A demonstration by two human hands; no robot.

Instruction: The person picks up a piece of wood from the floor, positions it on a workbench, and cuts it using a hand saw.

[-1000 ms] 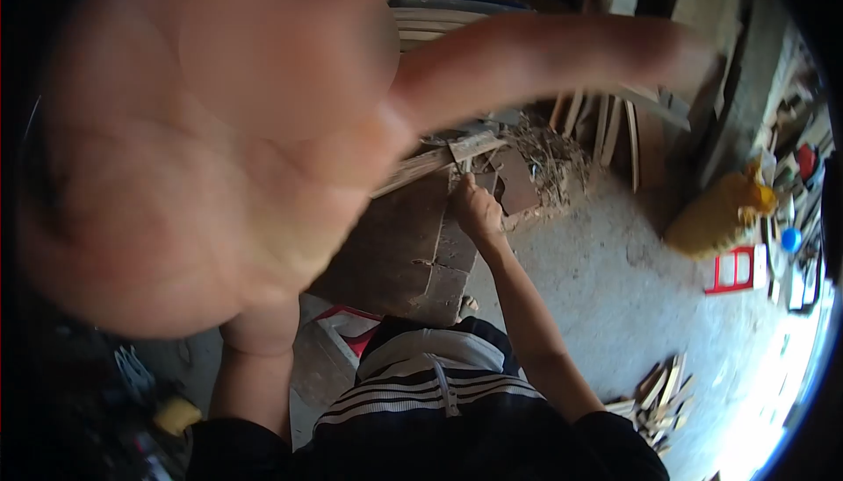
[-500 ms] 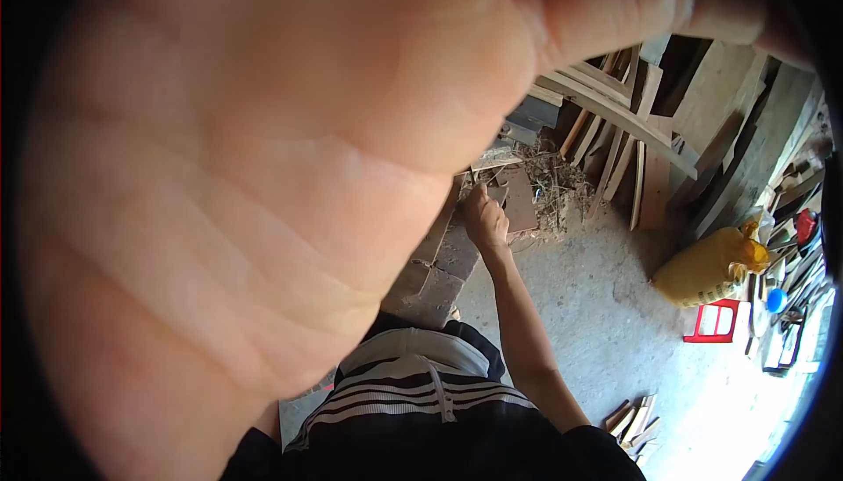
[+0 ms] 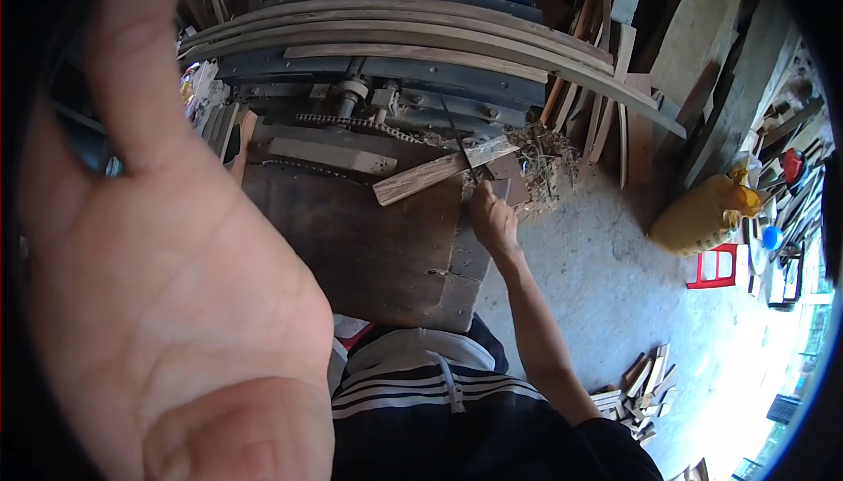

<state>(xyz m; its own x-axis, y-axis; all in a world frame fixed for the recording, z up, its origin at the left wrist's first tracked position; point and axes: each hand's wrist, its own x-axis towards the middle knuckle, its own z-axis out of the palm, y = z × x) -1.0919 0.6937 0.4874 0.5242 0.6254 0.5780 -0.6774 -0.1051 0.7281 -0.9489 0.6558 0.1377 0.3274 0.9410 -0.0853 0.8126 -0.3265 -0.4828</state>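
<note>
My left hand [image 3: 202,279] fills the left side of the head view, very close to the camera. Its palm faces me, with fingers apart and nothing in it; the fingertips are cut off. Lower at centre, my right hand [image 3: 494,218] is closed at the right edge of the wooden bench top [image 3: 351,235]. From its grip a tool with a long thin dark blade [image 3: 456,130] points away from me; the handle is hidden. The blade crosses over a short wood strip [image 3: 417,180] lying aslant on the bench. I cannot tell whether they touch.
Long curved boards [image 3: 395,29] lie across a dark metal machine [image 3: 492,86] behind the bench. A chain [image 3: 360,123] runs below them. Planks [image 3: 685,42] lean at back right. A yellow sack [image 3: 694,218], red stool [image 3: 713,266] and wood offcuts [image 3: 645,389] rest on the floor.
My left hand has moved left, away from the middle of the view, uncovering the bench, machine and wood strip. My right hand stays near the bench edge.
</note>
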